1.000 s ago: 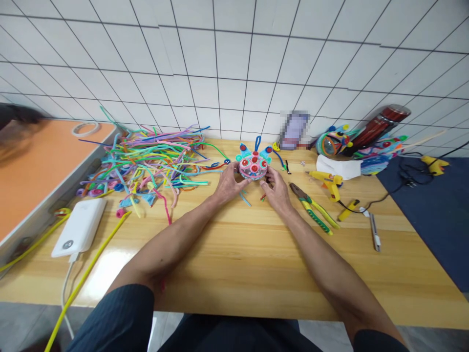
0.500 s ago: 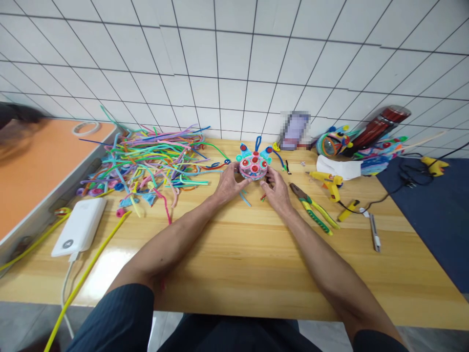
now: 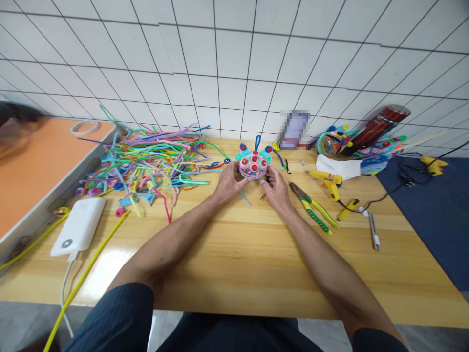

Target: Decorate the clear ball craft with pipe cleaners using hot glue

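Between my two hands is a small craft figure (image 3: 254, 160) made of pink, red and turquoise pipe cleaners, with round red discs and a blue loop on top. My left hand (image 3: 229, 184) grips its left side, thumb along the lower front edge. On the other side, my right hand (image 3: 276, 187) closes on the lower right edge with bent fingers; some fingertips are hidden behind the figure. A short light-blue pipe cleaner piece (image 3: 245, 199) lies on the table just below it.
A heap of coloured pipe cleaners (image 3: 154, 151) spreads to the left, beyond a white power bank (image 3: 78, 227). At right lie pliers (image 3: 311, 208), a yellow glue gun (image 3: 328, 182), a yellow cutter (image 3: 348, 209) and a pen (image 3: 374, 232). A red flask (image 3: 383, 128) leans against the tiled wall.
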`<state>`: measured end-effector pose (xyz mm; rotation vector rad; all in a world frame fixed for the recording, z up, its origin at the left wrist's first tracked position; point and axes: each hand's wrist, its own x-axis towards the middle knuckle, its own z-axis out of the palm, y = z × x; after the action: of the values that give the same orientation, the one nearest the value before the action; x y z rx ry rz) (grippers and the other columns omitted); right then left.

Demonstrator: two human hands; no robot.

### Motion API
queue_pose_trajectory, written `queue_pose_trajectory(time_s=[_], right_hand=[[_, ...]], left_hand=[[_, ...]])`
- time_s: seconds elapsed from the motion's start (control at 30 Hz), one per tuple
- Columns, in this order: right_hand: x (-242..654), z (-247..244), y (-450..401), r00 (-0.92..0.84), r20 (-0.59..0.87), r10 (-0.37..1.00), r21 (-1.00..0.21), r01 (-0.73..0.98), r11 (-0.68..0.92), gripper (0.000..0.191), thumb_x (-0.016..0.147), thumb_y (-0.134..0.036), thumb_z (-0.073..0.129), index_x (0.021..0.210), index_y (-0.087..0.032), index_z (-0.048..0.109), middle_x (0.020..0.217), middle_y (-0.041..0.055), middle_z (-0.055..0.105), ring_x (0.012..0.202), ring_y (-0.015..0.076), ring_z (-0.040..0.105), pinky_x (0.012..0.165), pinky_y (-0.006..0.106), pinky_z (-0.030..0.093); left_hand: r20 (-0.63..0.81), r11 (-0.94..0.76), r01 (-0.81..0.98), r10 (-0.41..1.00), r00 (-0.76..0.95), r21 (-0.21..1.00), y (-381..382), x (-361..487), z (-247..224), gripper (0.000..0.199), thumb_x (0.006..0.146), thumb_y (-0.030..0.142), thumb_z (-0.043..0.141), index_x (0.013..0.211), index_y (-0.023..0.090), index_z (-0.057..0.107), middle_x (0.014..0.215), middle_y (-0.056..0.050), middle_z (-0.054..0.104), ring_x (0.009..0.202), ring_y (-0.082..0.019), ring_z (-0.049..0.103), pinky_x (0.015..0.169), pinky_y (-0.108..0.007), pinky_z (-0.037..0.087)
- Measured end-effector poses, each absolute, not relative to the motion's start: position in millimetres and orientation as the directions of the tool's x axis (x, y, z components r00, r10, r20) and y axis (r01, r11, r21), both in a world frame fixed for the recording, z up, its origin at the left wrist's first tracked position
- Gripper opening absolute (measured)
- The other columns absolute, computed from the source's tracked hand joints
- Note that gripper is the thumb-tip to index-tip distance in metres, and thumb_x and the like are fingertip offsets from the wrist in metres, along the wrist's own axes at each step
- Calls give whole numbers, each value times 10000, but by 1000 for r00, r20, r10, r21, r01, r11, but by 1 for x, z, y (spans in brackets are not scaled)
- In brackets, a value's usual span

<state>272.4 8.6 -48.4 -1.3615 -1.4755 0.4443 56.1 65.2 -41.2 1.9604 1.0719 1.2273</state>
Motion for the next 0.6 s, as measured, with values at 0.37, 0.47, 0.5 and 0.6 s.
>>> queue_pose_trajectory(time_s=[0.37,0.47,0.5,0.6], right_hand=[[275,-45,6,298,493,817,-785,556,271,354,995,-411,623,1287,-215,666,1179,112,774,1029,263,726,963,452,608],[275,-38,4,266,496,827,-767,580,274,284,1042,-458,539,1126,-224,676,1058,83,760,952,246,697,908,414,584],[275,-35,4,255,501,827,-759,588,279,279,1046,-466,524,1079,-229,667,1028,76,750,933,243,685,896,405,575],[271,-23,1,203,520,830,-722,623,301,249,1032,-462,520,927,-251,602,947,58,706,894,235,643,874,383,543]], left_hand=[[437,-475,316,880,187,821,66,56,-41,540,915,492,855,1313,224,606,1288,-138,739,1186,-298,721,1080,-462,562],[435,-460,304,888,150,834,66,54,-41,425,996,518,757,1266,214,631,1254,-127,739,1186,-276,709,1084,-430,553],[434,-455,303,890,137,837,67,53,-40,385,1030,521,707,1247,210,636,1239,-125,739,1175,-268,709,1067,-418,557],[431,-434,312,898,82,845,68,50,-40,331,1107,505,566,1202,197,642,1214,-135,735,1151,-260,707,1023,-403,565]])
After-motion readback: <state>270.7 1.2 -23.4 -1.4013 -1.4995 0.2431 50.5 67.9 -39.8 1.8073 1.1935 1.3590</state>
